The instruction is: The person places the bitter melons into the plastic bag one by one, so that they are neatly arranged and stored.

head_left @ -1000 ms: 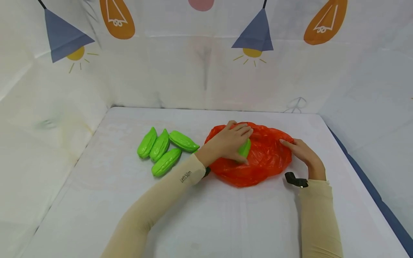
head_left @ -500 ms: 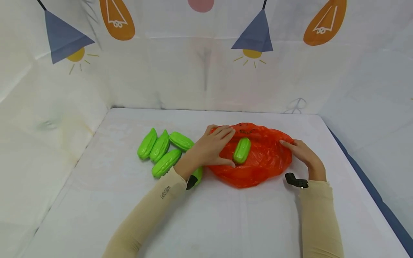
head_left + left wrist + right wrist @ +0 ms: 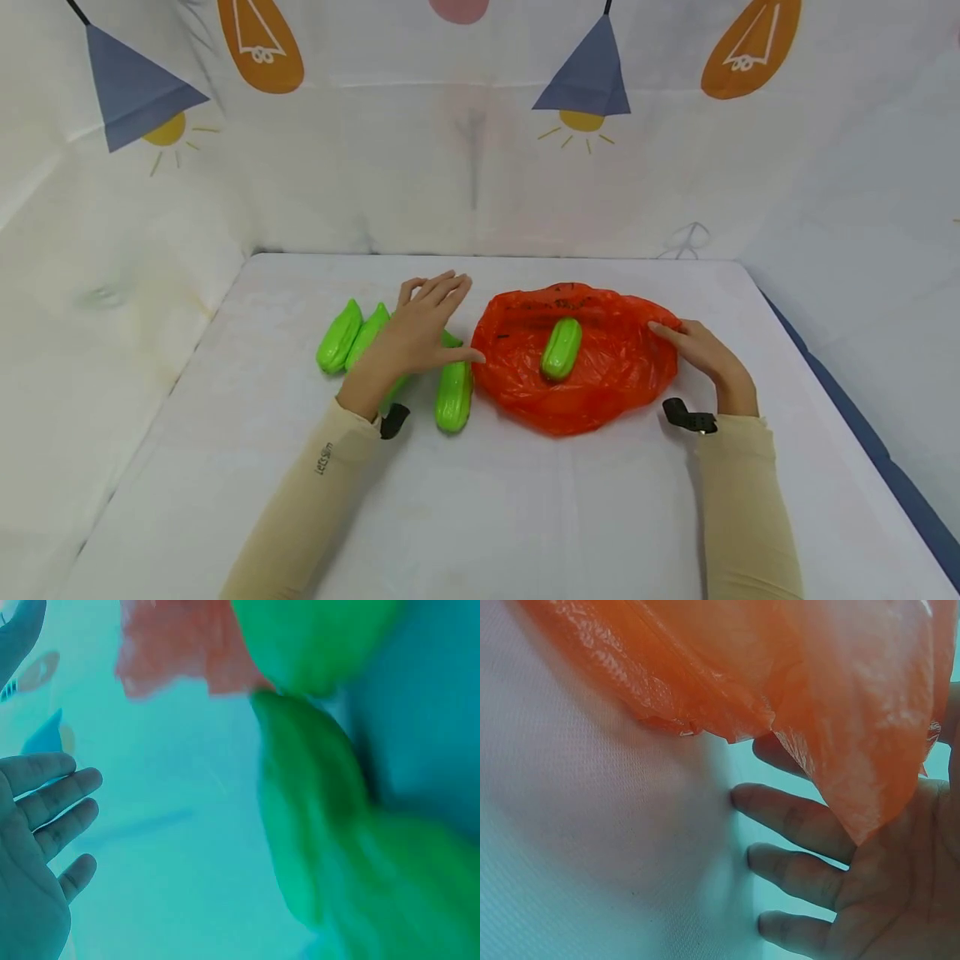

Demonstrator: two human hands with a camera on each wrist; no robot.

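Note:
A red plastic bag (image 3: 615, 367) lies spread and crumpled on the table, with one green ridged gourd (image 3: 562, 348) in its hollow. My right hand (image 3: 708, 358) pinches the bag's right edge between thumb and finger; in the right wrist view the other fingers (image 3: 791, 814) stay loose under the film. Over the green gourds on the left hovers my left hand (image 3: 412, 329), fingers spread, holding nothing. It partly covers some of them. One gourd (image 3: 453, 400) lies between that hand and the bag, another (image 3: 340, 337) at the far left. Gourds (image 3: 300, 810) look blurred in the left wrist view.
The white table (image 3: 525, 517) has its far edge against a white cloth backdrop (image 3: 360, 167) printed with lamps and bulbs. Cloth walls also stand on the left and right. Each wrist wears a small black camera (image 3: 688, 417).
My left hand has drawn back leftward from the bag to above the loose gourds, leaving one gourd uncovered in the bag. My right hand keeps its place on the bag's edge.

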